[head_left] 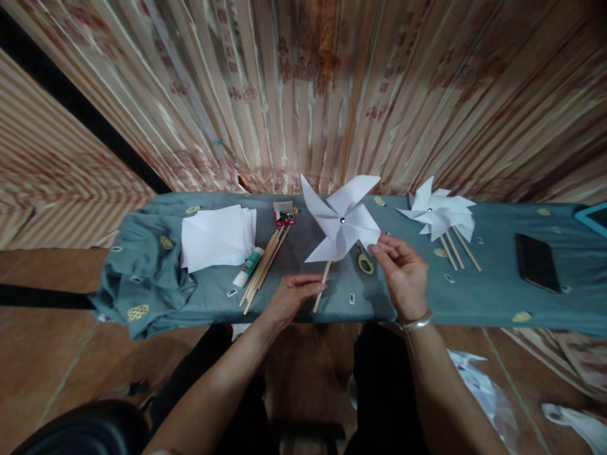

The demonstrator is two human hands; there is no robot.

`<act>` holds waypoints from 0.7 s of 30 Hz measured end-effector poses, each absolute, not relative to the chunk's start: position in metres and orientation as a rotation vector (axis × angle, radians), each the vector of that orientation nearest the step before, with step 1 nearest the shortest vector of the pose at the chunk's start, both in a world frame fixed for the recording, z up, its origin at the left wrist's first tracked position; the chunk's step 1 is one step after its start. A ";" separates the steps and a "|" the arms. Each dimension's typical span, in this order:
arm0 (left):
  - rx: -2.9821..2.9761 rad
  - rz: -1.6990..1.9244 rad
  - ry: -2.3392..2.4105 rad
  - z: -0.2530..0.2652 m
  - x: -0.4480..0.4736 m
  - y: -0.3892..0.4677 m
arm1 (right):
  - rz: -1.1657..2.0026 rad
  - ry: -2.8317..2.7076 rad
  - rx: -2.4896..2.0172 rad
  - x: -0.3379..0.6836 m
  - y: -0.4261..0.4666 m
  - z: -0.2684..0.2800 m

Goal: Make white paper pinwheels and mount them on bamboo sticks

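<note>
A white paper pinwheel (pixel 342 220) with a shiny pin at its centre is held up over the middle of the table. My left hand (pixel 300 295) is closed on its wooden stick (pixel 322 287), gripping it between thumb and fingers. At the pinwheel's lower right blade, my right hand (pixel 403 268) pinches the paper tip between thumb and forefinger. Behind that blade lies a pair of scissors with yellow-green handles (pixel 365 263), partly hidden. Left of my left hand are several loose wooden sticks (pixel 265 268) and a glue stick (pixel 248 266).
A stack of white paper sheets (pixel 215 239) lies at the left, beside an open small red box (pixel 284 216) of pins. More pinwheels (pixel 441 208) lie to the right, then a dark phone (pixel 537 262) and a blue-edged device (pixel 592 220). A pleated curtain (pixel 303 95) hangs behind the cloth-covered table (pixel 497 303).
</note>
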State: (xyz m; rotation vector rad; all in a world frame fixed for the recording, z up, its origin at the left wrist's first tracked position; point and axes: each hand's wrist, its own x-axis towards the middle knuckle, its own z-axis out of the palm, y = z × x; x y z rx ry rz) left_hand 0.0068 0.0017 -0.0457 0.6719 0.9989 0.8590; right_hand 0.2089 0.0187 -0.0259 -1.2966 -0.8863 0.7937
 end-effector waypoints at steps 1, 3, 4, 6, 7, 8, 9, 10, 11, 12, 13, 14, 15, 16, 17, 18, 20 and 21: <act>0.670 0.861 1.000 -0.046 0.007 0.002 | 0.803 -0.889 -1.298 0.208 0.018 -0.026; 0.663 0.866 1.002 -0.046 0.007 0.002 | 0.823 -0.894 -1.299 0.207 0.018 -0.026; 0.659 0.871 1.002 -0.047 0.008 0.002 | 0.832 -0.896 -1.296 0.207 0.018 -0.026; 0.658 0.877 0.997 -0.048 0.008 0.003 | 0.846 -0.895 -1.286 0.205 0.017 -0.026; 0.662 0.877 0.991 -0.048 0.008 0.003 | 0.851 -0.892 -1.280 0.204 0.017 -0.027; 0.665 0.878 0.987 -0.049 0.008 0.003 | 0.856 -0.890 -1.275 0.203 0.017 -0.027; 0.667 0.877 0.985 -0.050 0.008 0.003 | 0.861 -0.892 -1.270 0.203 0.016 -0.027; 0.669 0.875 0.985 -0.050 0.008 0.003 | 0.868 -0.896 -1.268 0.202 0.016 -0.026; 0.669 0.875 0.987 -0.051 0.007 0.003 | 0.875 -0.901 -1.266 0.201 0.015 -0.026; 0.671 0.875 0.991 -0.051 0.007 0.003 | 0.882 -0.908 -1.266 0.200 0.014 -0.026; 0.673 0.875 0.993 -0.052 0.007 0.003 | 0.889 -0.915 -1.267 0.199 0.014 -0.025; 0.676 0.875 0.994 -0.052 0.007 0.003 | 0.896 -0.922 -1.267 0.198 0.013 -0.025; 0.678 0.875 0.993 -0.053 0.007 0.003 | 0.901 -0.928 -1.266 0.197 0.013 -0.025; 0.680 0.876 0.991 -0.053 0.007 0.003 | 0.907 -0.934 -1.265 0.196 0.012 -0.024; 0.680 0.876 0.988 -0.053 0.007 0.003 | 0.913 -0.941 -1.264 0.195 0.012 -0.025; 0.680 0.878 0.986 -0.053 0.007 0.003 | 0.920 -0.947 -1.262 0.194 0.012 -0.025; 0.682 0.882 0.985 -0.053 0.007 0.003 | 0.935 -0.962 -1.260 0.192 0.011 -0.026; 0.682 0.883 0.985 -0.053 0.007 0.003 | 0.943 -0.970 -1.261 0.191 0.011 -0.026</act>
